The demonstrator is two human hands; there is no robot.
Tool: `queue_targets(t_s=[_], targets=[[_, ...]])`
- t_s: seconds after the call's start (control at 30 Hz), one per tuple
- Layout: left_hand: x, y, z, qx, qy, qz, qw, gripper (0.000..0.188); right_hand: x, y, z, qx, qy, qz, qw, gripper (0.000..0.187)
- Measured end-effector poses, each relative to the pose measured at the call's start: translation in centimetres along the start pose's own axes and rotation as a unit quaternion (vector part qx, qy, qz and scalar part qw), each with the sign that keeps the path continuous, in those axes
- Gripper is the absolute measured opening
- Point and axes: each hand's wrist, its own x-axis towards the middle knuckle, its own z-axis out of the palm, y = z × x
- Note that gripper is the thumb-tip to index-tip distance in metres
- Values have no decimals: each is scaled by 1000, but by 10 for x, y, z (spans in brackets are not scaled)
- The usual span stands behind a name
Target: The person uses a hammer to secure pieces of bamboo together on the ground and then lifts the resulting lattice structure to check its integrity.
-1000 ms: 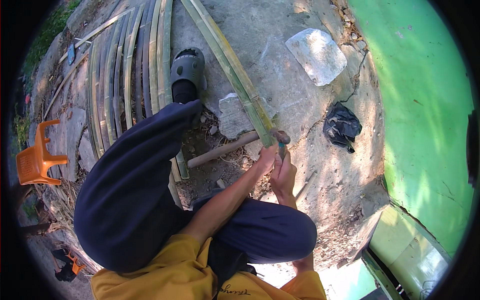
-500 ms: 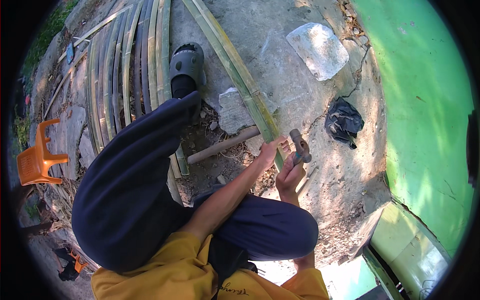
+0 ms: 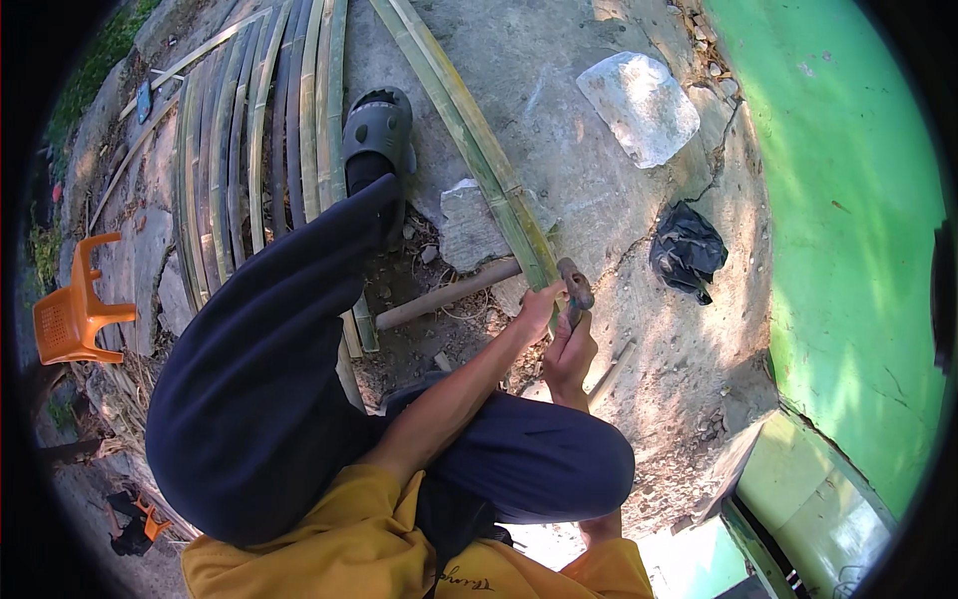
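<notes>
My left hand (image 3: 539, 309) is wrapped round the near end of long green bamboo strips (image 3: 499, 195), which run away from me toward the far edge. A hammer (image 3: 577, 287) is in my right hand (image 3: 571, 351), its rusty head up against the bamboo, close beside my left fingers. Whether the hammer head touches the bamboo I cannot tell. Beneath the strips lies a round wooden pole (image 3: 449, 294), set crosswise near my left hand. My fingers partly hide the bamboo's near end.
Several split bamboo strips (image 3: 264, 120) lie side by side at the left, near my shoe (image 3: 377, 130). A flat stone slab (image 3: 469, 225) sits by the pole. A pale translucent slab (image 3: 639, 108), a black plastic bag (image 3: 689, 250) and a green wall (image 3: 838, 200) are rightward; an orange chair (image 3: 80, 309) stands left.
The hammer has come left and slightly up, from beside the bamboo to right against it, and my right hand has moved with it. My left hand keeps its hold on the bamboo.
</notes>
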Motion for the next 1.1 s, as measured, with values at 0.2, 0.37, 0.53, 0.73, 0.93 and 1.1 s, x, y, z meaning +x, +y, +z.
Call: queue_targets(t_s=[0.2,0.37,0.53,0.73,0.93,1.1], targets=[[16,-15,-16,-91,-68,-42,993,12,-4,-3,6,0,-4,4,1000,27],[5,-2,-15,16,-64,-19,998,20,-4,-3,2,10,15,120,993,22],[-16,10,-27,83,-120,-25,989,48,7,7,-11,-34,81,145,985,38],[-40,30,-74,-8,-82,-84,993,54,8,22,-17,-46,79,136,986,57],[-39,39,-75,-140,-3,7,990,51,10,25,-18,-34,10,201,979,55],[-33,44,-65,-118,49,9,992,41,9,21,-20,-52,-1,218,975,55]])
